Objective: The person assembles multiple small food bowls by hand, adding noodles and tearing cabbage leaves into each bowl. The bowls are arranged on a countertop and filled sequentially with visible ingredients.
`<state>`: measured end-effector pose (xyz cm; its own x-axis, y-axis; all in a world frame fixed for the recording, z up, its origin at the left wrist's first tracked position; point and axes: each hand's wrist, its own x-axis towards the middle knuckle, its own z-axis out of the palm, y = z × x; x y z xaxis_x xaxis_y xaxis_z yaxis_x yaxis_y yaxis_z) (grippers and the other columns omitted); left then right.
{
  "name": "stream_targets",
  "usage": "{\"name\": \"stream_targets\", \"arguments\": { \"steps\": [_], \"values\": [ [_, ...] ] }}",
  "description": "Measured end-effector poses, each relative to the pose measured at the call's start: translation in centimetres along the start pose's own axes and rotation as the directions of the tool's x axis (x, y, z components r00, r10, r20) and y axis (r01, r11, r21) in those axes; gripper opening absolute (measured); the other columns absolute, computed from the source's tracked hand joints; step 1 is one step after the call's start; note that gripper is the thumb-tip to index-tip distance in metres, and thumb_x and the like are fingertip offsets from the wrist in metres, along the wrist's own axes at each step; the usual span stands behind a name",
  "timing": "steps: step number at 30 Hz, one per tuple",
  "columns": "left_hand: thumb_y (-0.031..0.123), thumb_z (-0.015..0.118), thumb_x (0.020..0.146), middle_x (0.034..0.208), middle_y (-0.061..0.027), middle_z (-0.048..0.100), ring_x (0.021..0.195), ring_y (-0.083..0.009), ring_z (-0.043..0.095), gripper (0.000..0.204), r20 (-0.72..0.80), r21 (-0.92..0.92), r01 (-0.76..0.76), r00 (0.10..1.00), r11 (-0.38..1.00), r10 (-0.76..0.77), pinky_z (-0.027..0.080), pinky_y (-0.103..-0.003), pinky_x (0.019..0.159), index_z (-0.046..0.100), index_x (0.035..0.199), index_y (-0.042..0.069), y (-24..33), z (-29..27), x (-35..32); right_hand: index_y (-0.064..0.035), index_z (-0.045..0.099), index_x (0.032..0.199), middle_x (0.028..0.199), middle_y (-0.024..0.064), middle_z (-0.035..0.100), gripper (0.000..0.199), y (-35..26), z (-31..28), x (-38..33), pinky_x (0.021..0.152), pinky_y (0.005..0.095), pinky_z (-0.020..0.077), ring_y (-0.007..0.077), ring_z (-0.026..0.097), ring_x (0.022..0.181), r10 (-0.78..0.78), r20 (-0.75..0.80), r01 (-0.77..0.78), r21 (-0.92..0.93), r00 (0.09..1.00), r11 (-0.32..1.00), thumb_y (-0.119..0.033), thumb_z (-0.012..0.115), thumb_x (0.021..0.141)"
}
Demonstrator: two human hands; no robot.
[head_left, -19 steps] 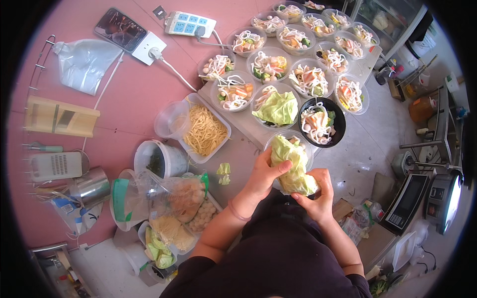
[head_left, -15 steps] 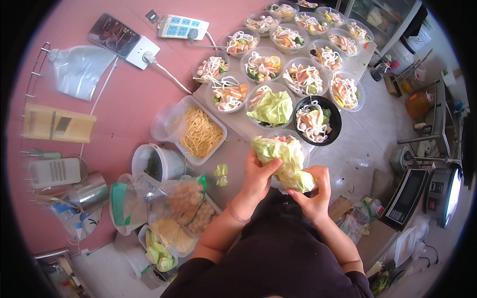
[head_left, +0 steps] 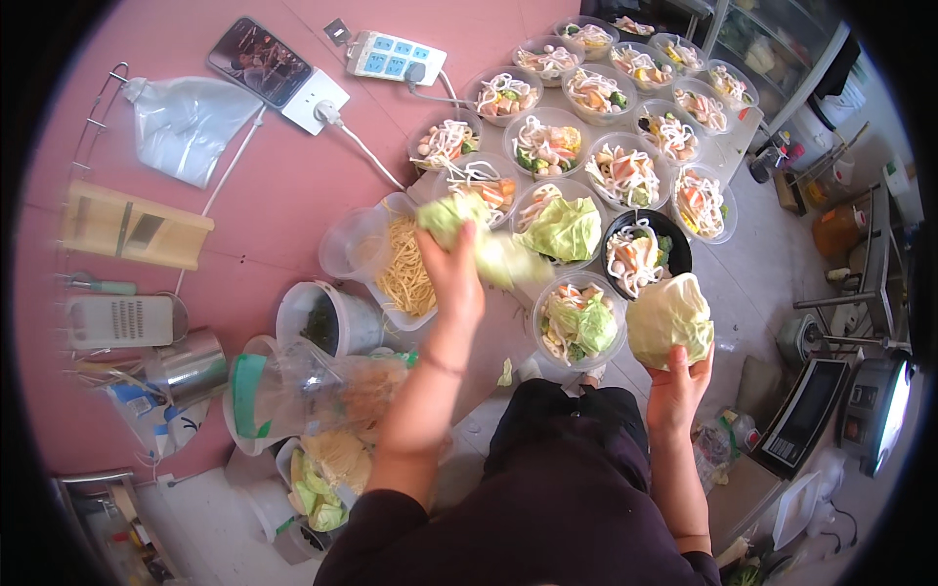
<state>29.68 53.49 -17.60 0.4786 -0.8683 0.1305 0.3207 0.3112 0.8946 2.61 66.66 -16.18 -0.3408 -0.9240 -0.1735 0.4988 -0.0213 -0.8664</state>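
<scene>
now my left hand (head_left: 454, 269) is up in the middle of the frame, its grip clamped on a torn cabbage leaf (head_left: 479, 239) that shows blurred, hanging over the edge of the clear tub of yellow noodles (head_left: 403, 264) and just left of a bowl topped with a whole leaf (head_left: 562, 227). my right hand (head_left: 677, 383) sits lower right of centre, grip closed around the underside of the cabbage head (head_left: 670, 319), which i hold upright just right of the nearest clear bowl (head_left: 578, 322), already carrying green leaves over noodles. just above the cabbage head is a black bowl (head_left: 642, 256) of noodles and toppings.

more filled clear bowls (head_left: 625, 122) run in rows toward the upper right of the frame. on the pink desk (head_left: 225, 239) in the upper left lie a phone (head_left: 259, 61) on a white charger block, a white power strip (head_left: 395, 57) and a clear plastic bag (head_left: 181, 125). down the left edge are a wooden slicer (head_left: 132, 225) and a box grater (head_left: 119, 320), with a metal cup (head_left: 191, 366) below. a round tub of dark greens (head_left: 322, 317) stands left of my left forearm, and a clear bag of food (head_left: 313, 386) lies just below it.
</scene>
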Motion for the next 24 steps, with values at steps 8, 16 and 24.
{"name": "stream_targets", "arguments": {
  "steps": [8,16,24],
  "values": [
    [0.024,0.070,0.089,0.125,-0.0140,0.054,0.106,-0.0246,0.057,0.050,0.085,0.619,-0.061,0.996,0.783,0.011,0.044,-0.034,0.095,0.044,0.126,0.002,-5.7,-4.8,12.1,-0.0061,0.038,0.136,0.130,0.0111,0.053,0.057,0.3,-0.4,-0.6,0.091,0.0503,0.0531,0.0291,0.059,0.116,0.008,0.004,-0.008,0.051,1.000,0.999,-0.021,0.067,0.091],
    [0.038,0.071,0.083,0.143,-0.0112,0.043,0.132,-0.0346,0.035,0.064,0.243,0.968,-0.250,0.961,0.033,0.131,0.031,-0.056,0.103,0.048,0.138,0.014,-3.4,-3.3,10.8,-0.0048,0.039,0.134,0.128,0.0099,0.054,0.066,-0.1,-0.4,-0.5,0.094,0.0449,0.0503,0.0253,0.056,0.117,0.046,0.039,-0.049,0.094,0.998,0.994,-0.023,0.077,0.082],
    [0.020,0.078,0.082,0.141,-0.0162,0.045,0.130,-0.0264,0.046,0.086,0.832,0.370,0.076,0.416,0.926,-0.367,0.039,-0.041,0.107,0.027,0.148,0.001,5.7,5.6,-7.3,-0.0016,0.056,0.115,0.113,0.0105,0.053,0.065,0.1,-1.5,0.4,0.093,0.0341,0.0411,0.0220,0.051,0.106,-0.175,0.453,0.289,-0.195,0.874,0.937,-0.028,0.090,0.066]
  ]
}}
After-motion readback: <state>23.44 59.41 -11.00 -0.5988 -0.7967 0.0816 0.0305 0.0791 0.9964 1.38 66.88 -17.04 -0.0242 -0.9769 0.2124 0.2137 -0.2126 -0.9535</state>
